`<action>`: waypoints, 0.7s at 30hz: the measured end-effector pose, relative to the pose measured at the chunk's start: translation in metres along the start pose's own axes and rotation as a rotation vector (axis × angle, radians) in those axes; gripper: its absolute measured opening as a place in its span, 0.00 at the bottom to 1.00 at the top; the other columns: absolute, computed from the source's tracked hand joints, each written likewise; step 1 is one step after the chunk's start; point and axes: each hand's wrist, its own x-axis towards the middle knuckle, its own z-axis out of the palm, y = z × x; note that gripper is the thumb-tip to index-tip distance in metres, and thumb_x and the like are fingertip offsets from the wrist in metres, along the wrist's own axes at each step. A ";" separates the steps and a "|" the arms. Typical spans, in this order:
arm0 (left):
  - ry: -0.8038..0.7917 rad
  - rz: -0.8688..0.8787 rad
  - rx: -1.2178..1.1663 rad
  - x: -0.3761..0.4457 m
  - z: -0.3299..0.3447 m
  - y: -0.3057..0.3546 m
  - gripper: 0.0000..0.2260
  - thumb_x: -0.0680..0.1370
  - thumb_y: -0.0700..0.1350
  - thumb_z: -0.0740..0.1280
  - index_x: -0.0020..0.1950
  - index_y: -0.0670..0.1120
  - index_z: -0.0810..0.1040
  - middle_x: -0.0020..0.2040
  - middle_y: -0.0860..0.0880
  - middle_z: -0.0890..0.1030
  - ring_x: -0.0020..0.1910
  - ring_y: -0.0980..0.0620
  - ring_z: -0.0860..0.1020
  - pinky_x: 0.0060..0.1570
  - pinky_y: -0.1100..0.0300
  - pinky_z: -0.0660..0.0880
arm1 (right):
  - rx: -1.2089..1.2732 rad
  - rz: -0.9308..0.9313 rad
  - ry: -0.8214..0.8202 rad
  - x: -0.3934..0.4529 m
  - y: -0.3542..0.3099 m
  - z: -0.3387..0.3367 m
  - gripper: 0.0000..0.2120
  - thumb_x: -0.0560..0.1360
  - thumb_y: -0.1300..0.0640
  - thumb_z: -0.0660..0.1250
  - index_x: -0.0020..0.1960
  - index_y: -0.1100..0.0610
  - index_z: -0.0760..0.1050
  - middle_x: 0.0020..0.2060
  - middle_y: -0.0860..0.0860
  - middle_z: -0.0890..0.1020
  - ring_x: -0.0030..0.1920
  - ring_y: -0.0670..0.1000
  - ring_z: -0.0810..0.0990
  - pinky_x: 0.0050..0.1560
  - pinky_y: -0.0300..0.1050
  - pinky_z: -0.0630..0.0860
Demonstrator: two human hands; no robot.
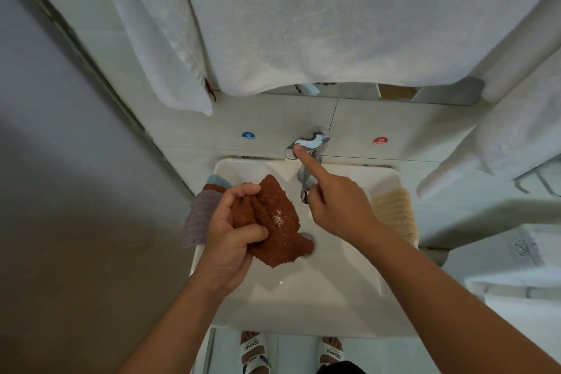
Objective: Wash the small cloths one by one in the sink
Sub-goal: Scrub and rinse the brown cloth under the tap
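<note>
Hand (340, 209) fingertip on tap lever (312, 140)

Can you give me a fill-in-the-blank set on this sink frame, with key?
1. The left hand grips a ____-coloured cloth over the sink.
2. The right hand puts its index finger on the ____ handle.
3. A cream cloth lies on the sink's ____ rim.
4. The blue sticker on the wall reads ____.

Missing words: rust; faucet; right; COLD
</note>
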 end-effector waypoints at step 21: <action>-0.068 -0.145 0.155 0.005 0.011 -0.016 0.34 0.70 0.31 0.67 0.72 0.57 0.73 0.62 0.47 0.83 0.58 0.47 0.83 0.49 0.53 0.82 | 1.248 0.377 -0.079 -0.077 0.017 0.014 0.28 0.69 0.67 0.75 0.66 0.51 0.78 0.54 0.58 0.84 0.50 0.57 0.84 0.48 0.47 0.81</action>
